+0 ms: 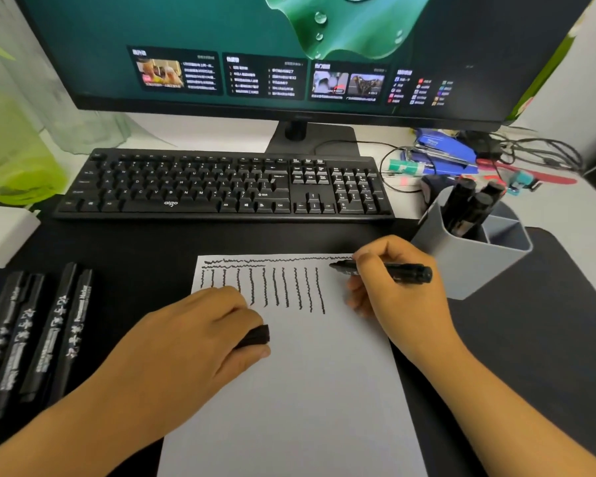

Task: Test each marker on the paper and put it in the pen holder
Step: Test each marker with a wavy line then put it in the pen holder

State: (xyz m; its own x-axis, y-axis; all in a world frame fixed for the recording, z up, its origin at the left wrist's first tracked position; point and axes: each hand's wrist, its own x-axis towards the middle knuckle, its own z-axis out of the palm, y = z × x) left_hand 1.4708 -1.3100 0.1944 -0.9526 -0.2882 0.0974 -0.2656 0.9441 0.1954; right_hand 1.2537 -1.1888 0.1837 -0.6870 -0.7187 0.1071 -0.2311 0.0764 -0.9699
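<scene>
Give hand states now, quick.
Left hand: holding a black cap, resting on the paper.
Right hand: holding a marker.

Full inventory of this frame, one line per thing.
paper: 1, white, centre of black mat, wavy black test lines at top
marker: 1, black, uncapped, tip at paper's top right
cap: 1, black, over the paper
loose markers: about 4, black, left on mat
pen holder: 1, grey, right; holds about 3 black markers
keyboard: 1, black, behind paper
monitor: 1, black, rear
left hand: holds cap
right hand: holds marker
</scene>
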